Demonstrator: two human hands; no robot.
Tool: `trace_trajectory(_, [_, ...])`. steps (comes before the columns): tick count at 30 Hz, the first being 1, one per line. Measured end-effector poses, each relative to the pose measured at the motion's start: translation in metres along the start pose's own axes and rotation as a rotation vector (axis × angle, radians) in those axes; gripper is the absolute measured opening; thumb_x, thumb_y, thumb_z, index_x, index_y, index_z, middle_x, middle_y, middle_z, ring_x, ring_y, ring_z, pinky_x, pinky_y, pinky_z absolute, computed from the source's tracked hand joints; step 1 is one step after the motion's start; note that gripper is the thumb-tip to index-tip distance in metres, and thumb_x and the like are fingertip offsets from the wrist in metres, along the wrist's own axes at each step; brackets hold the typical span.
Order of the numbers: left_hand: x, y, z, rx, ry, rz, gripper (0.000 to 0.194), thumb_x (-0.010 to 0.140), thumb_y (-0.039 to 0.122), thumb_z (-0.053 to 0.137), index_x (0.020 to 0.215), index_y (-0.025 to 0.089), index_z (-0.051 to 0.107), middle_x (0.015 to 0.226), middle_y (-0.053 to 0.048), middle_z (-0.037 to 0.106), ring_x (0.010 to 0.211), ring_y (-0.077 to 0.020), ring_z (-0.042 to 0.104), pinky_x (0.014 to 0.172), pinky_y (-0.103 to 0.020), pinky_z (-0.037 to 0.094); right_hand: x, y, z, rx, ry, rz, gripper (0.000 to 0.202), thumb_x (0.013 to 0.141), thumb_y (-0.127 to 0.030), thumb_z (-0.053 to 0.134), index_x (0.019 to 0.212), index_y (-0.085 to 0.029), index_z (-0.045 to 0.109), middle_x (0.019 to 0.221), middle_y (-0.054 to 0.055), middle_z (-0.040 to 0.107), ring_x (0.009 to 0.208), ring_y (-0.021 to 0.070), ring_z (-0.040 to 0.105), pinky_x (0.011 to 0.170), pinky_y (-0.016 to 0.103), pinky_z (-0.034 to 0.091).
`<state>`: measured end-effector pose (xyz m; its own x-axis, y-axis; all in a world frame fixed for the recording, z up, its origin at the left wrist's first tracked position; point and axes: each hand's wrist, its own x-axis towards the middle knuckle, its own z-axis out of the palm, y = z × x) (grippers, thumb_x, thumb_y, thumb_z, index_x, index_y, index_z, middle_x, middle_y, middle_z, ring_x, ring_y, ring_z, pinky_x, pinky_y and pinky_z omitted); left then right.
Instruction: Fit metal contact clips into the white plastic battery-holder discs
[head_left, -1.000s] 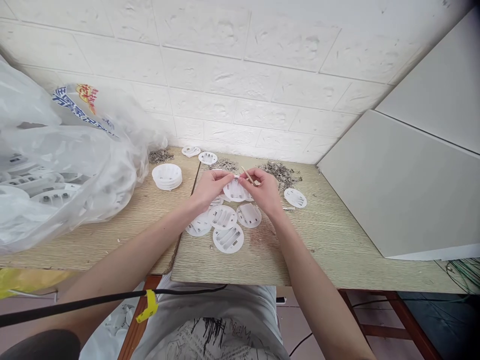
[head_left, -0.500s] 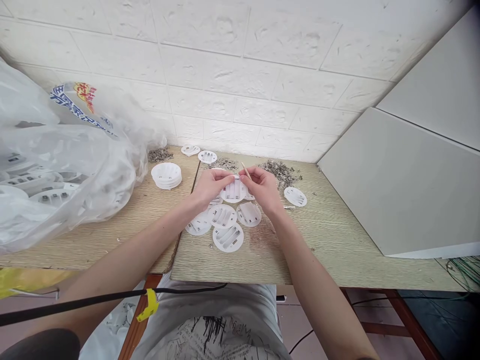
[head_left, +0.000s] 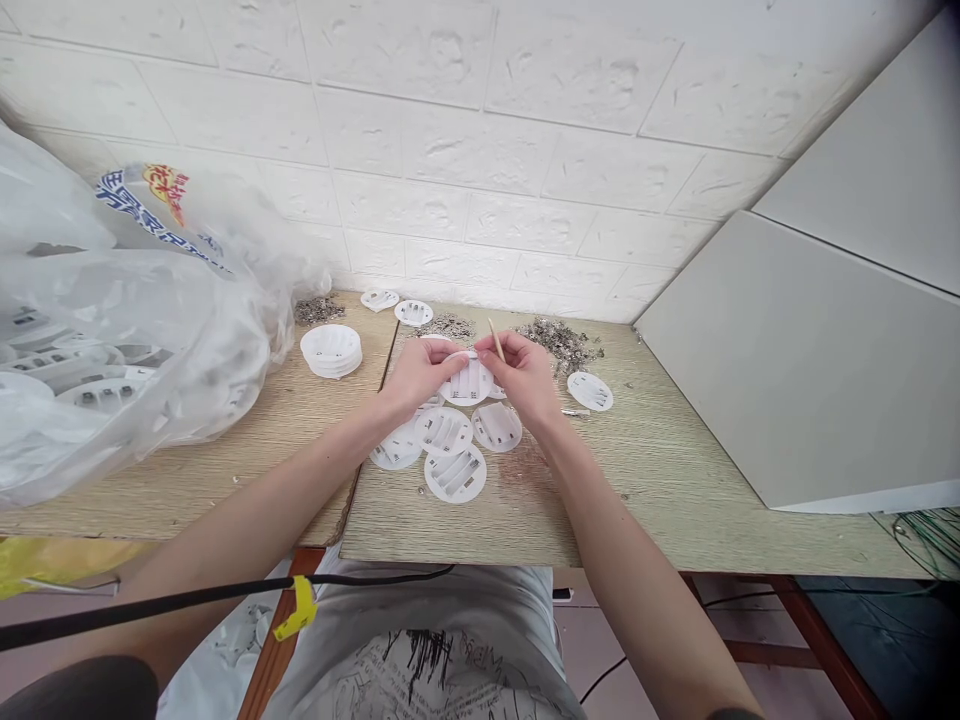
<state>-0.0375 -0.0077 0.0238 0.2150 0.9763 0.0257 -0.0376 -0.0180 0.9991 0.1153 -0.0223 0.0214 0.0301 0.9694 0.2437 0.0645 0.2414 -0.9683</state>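
A round white plastic battery holder (head_left: 468,384) with long slots is tilted up between my hands. My left hand (head_left: 421,374) is closed on its upper left edge, thumb in front. My right hand (head_left: 525,370) pinches a thin pale wooden stick (head_left: 496,340), which points up and away, and the fingertips touch the holder's upper right edge. Whatever small part lies at the fingertips is too small to make out. Several like discs lie below the hands, among them a front disc (head_left: 455,474) and a right-hand disc (head_left: 496,427).
Piles of small metal pieces (head_left: 562,342) lie behind my hands. A stack of white discs (head_left: 331,350) stands left, beside a clear plastic bag (head_left: 225,340) full of discs. One disc (head_left: 590,391) rests at right. Grey panels (head_left: 825,370) close off the right side; a black cable (head_left: 187,600) crosses in front.
The wooden stick in my right hand has swung more upright, its tip shifting slightly up and to the right. My left hand stays on the battery holder.
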Motion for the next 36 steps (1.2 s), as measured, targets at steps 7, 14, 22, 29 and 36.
trace_trajectory(7, [0.001,0.000,0.001,0.007,0.029,-0.011,0.014,0.066,0.030,0.073,0.074,0.018,0.073,0.067,-0.002,0.065,0.058,-0.0134,0.052,0.056,-0.028,0.038,0.001,0.000,0.001,0.022,-0.008,-0.002,0.018,0.071,-0.036,0.070,0.078,-0.021,0.065,0.069,-0.001,0.057,0.062,0.0121,0.047,0.056,0.025,0.037])
trace_trajectory(14, [0.001,-0.005,0.001,0.000,0.025,0.030,0.011,0.064,0.026,0.073,0.065,0.018,0.067,0.062,-0.001,0.058,0.056,-0.0132,0.049,0.058,-0.029,0.038,-0.002,-0.003,0.004,-0.059,0.011,-0.058,0.014,0.073,-0.035,0.068,0.076,-0.021,0.065,0.072,0.000,0.059,0.068,0.0145,0.051,0.061,0.027,0.039])
trace_trajectory(22, [0.003,-0.014,-0.001,0.066,0.024,0.095,0.007,0.062,0.021,0.069,0.067,0.020,0.065,0.065,0.000,0.061,0.060,-0.0156,0.053,0.059,-0.030,0.038,-0.003,-0.002,0.006,-0.101,0.021,-0.084,0.009,0.073,-0.030,0.064,0.074,-0.021,0.066,0.071,0.000,0.059,0.068,0.0150,0.052,0.062,0.028,0.040])
trace_trajectory(29, [0.003,-0.013,-0.001,0.063,0.046,0.075,0.008,0.064,0.022,0.073,0.068,0.019,0.067,0.066,-0.002,0.063,0.065,-0.0188,0.057,0.064,-0.032,0.041,-0.001,0.002,0.007,-0.070,0.017,-0.059,0.012,0.074,-0.033,0.063,0.073,-0.021,0.065,0.065,-0.001,0.054,0.064,0.0141,0.049,0.059,0.028,0.039])
trace_trajectory(36, [0.000,0.009,-0.001,-0.338,-0.117,-0.023,0.045,0.063,0.024,0.082,0.106,0.017,0.070,0.099,-0.007,0.072,0.089,-0.0180,0.065,0.083,-0.034,0.049,0.004,0.005,0.003,0.263,0.111,0.159,0.028,0.068,-0.040,0.073,0.087,-0.023,0.061,0.068,-0.003,0.054,0.057,0.0109,0.049,0.051,0.025,0.041])
